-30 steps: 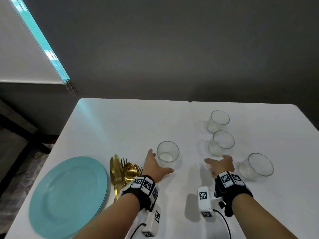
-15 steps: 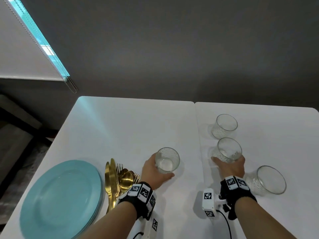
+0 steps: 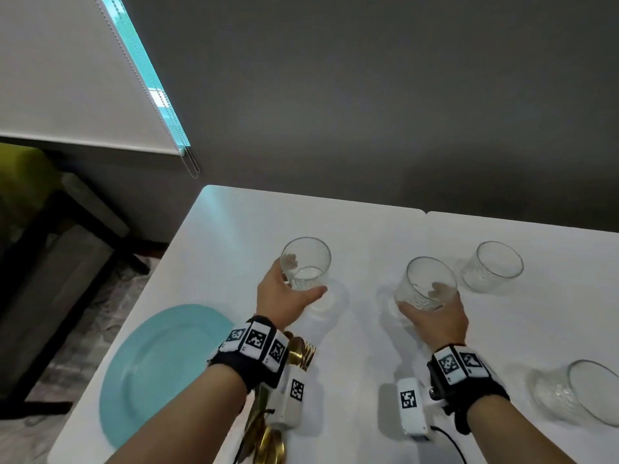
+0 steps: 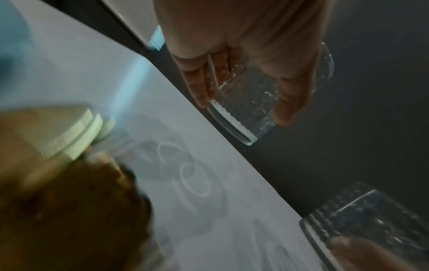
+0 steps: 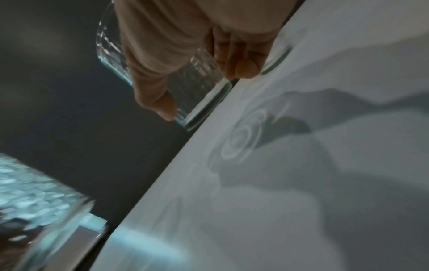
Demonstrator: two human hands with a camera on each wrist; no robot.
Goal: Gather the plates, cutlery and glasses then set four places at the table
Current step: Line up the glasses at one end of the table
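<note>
Head view: the left hand [image 3: 283, 296] grips a clear glass [image 3: 306, 267], fingers and thumb curled round its wall, held above the white table [image 3: 234, 236] with its shadow below. The right hand [image 3: 438, 318] grips a second glass [image 3: 427, 284] the same way, just right of the table's centre seam. The two hands are apart, side by side. A third glass [image 3: 492, 266] stands on the table just right of the right hand's glass, and a fourth glass [image 3: 582, 393] stands near the right edge, nearer the person. A blue plate [image 3: 150, 370] lies at the near left, with gold cutlery [image 3: 299, 354] beside it, partly under the left wrist.

Left wrist view: the left hand's fingers [image 4: 197, 86] and thumb clamp its glass, which is clear of the tabletop; the other held glass shows blurred at lower right.

Right wrist view: the right hand [image 5: 185, 45] holds its glass lifted above the table, thumb on one side, fingers on the other.
</note>
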